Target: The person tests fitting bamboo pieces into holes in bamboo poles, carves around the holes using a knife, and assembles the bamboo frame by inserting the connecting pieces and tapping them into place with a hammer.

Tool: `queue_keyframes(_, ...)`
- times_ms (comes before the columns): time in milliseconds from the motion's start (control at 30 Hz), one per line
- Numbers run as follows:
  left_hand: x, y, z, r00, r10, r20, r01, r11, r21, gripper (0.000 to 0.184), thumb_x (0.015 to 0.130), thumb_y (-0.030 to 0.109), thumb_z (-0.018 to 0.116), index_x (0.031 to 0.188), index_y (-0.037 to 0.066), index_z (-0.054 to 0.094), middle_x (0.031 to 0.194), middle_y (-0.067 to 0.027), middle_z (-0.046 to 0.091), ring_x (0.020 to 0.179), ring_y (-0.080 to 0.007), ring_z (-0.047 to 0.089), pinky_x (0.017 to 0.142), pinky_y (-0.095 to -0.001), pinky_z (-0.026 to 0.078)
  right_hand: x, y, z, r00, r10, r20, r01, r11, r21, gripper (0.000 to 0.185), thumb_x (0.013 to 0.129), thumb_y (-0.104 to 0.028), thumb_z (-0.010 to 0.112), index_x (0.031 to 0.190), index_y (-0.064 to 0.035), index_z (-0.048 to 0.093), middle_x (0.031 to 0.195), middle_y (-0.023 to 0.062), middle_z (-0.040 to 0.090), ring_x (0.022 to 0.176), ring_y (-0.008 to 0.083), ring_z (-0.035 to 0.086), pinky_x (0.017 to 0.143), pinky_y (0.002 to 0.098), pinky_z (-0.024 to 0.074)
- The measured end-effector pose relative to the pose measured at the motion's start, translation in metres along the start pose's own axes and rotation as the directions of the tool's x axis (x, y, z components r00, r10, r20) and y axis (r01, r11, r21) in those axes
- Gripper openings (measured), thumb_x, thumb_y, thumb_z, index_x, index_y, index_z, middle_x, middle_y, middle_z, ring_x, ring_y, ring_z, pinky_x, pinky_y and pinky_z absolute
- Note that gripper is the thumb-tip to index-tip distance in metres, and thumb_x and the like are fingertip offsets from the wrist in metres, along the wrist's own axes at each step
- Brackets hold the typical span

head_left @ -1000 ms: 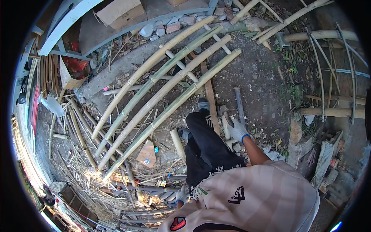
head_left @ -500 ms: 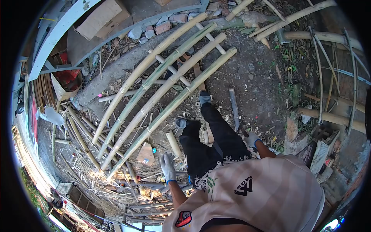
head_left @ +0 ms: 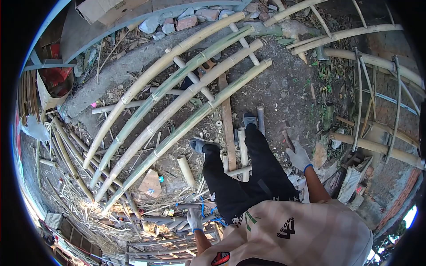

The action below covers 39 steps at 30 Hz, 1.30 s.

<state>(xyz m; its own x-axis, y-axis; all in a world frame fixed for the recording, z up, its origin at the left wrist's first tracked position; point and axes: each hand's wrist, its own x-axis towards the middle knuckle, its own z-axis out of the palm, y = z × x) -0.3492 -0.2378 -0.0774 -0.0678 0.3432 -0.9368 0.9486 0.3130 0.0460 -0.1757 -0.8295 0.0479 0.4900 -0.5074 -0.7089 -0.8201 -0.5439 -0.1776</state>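
Note:
My right hand (head_left: 299,157), in a pale glove with a blue cuff, is closed round a short dark brown tool (head_left: 288,139); its kind is unclear. My left hand (head_left: 194,219), gloved likewise, hangs low beside a dark rod-like thing (head_left: 188,206) and some blue cord (head_left: 205,212). Its fingers look curled, and what they hold, if anything, I cannot make out. Between and beside my legs lie a wooden plank (head_left: 227,119), a bamboo pole (head_left: 243,150) and a short thick bamboo piece (head_left: 186,170). A grey bamboo length (head_left: 261,119) lies past my right foot.
A ladder-like bamboo frame (head_left: 153,126) of long poles with crosspieces slants across the left and front. Bamboo scraps (head_left: 84,208) litter the left ground. Another bamboo frame (head_left: 364,99) stands at right. Stones (head_left: 186,22) line a ledge; a cardboard box (head_left: 100,9) sits beyond.
My left hand has gone from spread fingers to curled ones and moved lower, near the dark rod-like thing. My right hand has raised the brown tool forward. My feet and view have shifted.

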Motion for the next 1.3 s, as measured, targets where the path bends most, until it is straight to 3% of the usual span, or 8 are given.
queue_keyframes(267, -0.011, -0.026, 0.015, 0.998, -0.026, -0.052, 0.03, 0.997, 0.075, 0.058, 0.109, 0.058, 0.064, 0.135, 0.007, 0.064, 0.115, -0.0088, 0.077, 0.093, -0.022, 0.074, 0.069, -0.0402, 0.051, 0.052, 0.009, -0.036, 1.0, 0.014, -0.018, -0.016, 0.993, -0.118, 0.045, 0.103, -0.032, 0.068, 0.135, -0.0011, 0.06, 0.119, 0.0332, 0.074, 0.114, 0.052, 0.072, 0.098, 0.0562, 0.0547)
queue_keyframes(467, -0.06, 0.113, 0.218, 0.944, 0.328, 0.046, -0.329, 0.944, 0.024, 0.046, 0.114, 0.046, 0.06, 0.133, 0.005, 0.066, 0.113, -0.006, 0.07, 0.091, -0.0122, 0.065, 0.074, -0.0312, 0.05, 0.18, 0.015, -0.082, 0.984, 0.034, 0.177, -0.013, 0.993, -0.116, 0.056, 0.103, -0.038, 0.07, 0.146, -0.0027, 0.06, 0.126, 0.0302, 0.074, 0.121, 0.0495, 0.07, 0.102, 0.0515, 0.0542)
queue_keyframes(600, -0.069, 0.223, 0.36, 0.627, 0.766, 0.143, -0.766, 0.573, 0.291, 0.042, 0.113, 0.032, 0.066, 0.137, -0.003, 0.066, 0.123, -0.0163, 0.075, 0.11, -0.0227, 0.07, 0.099, -0.038, 0.055, 0.307, 0.022, -0.09, 0.971, -0.158, 0.18, 0.187, 0.969, -0.161, 0.05, 0.104, -0.035, 0.069, 0.14, -0.0009, 0.062, 0.127, 0.0306, 0.072, 0.125, 0.0492, 0.068, 0.106, 0.0521, 0.0523)
queue_keyframes(700, -0.016, 0.324, 0.444, 0.614, 0.768, 0.183, -0.752, 0.498, 0.432, 0.051, 0.108, 0.035, 0.073, 0.143, -0.001, 0.063, 0.133, -0.0228, 0.075, 0.123, -0.0318, 0.073, 0.106, -0.0429, 0.057, 0.357, 0.003, -0.11, 0.977, -0.061, 0.202, 0.083, 0.991, -0.103, 0.046, 0.105, -0.034, 0.069, 0.135, -0.0012, 0.062, 0.113, 0.0254, 0.074, 0.109, 0.0435, 0.073, 0.097, 0.0512, 0.0548)
queue_keyframes(800, 0.077, 0.435, 0.5, 0.293, 0.917, 0.272, -0.739, 0.036, 0.673, 0.058, 0.101, 0.036, 0.077, 0.142, -0.002, 0.062, 0.138, -0.0289, 0.07, 0.125, -0.0442, 0.07, 0.107, -0.0514, 0.055, 0.407, 0.06, -0.093, 0.986, -0.005, 0.168, -0.003, 0.999, 0.048, 0.035, 0.105, -0.029, 0.07, 0.126, -0.0028, 0.062, 0.092, 0.0124, 0.067, 0.084, 0.0268, 0.072, 0.078, 0.046, 0.056)
queue_keyframes(1000, 0.18, 0.639, 0.578, 0.335, 0.895, 0.295, -0.551, -0.068, 0.832, 0.078, 0.088, 0.041, 0.084, 0.151, 0.004, 0.057, 0.143, -0.0274, 0.068, 0.131, -0.0448, 0.067, 0.11, -0.0548, 0.056, 0.397, 0.139, -0.072, 0.971, 0.16, 0.179, -0.178, 0.979, 0.094, 0.02, 0.107, -0.021, 0.066, 0.113, -0.0031, 0.058, 0.083, 0.003, 0.058, 0.067, 0.0135, 0.058, 0.056, 0.0353, 0.0465)
queue_keyframes(1100, 0.209, 0.687, 0.591, 0.553, 0.768, 0.323, -0.312, -0.168, 0.935, 0.087, 0.074, 0.05, 0.091, 0.149, 0.015, 0.064, 0.145, -0.0174, 0.071, 0.135, -0.0377, 0.068, 0.114, -0.0518, 0.054, 0.373, 0.148, -0.051, 0.947, 0.246, 0.206, -0.259, 0.965, 0.041, 0.029, 0.107, -0.02, 0.065, 0.132, -0.0047, 0.06, 0.087, 0.0018, 0.054, 0.068, 0.0137, 0.057, 0.059, 0.0341, 0.0484)
queue_keyframes(1300, 0.233, 0.699, 0.576, 0.451, 0.717, 0.532, -0.505, -0.287, 0.814, 0.086, 0.063, 0.051, 0.095, 0.136, 0.012, 0.071, 0.129, -0.0173, 0.078, 0.12, -0.0408, 0.075, 0.101, -0.0508, 0.06, 0.329, 0.283, 0.019, 0.975, 0.143, 0.171, -0.135, 0.989, -0.054, 0.038, 0.114, -0.035, 0.066, 0.132, -0.003, 0.061, 0.081, -0.0007, 0.055, 0.063, 0.0158, 0.052, 0.056, 0.0389, 0.046)
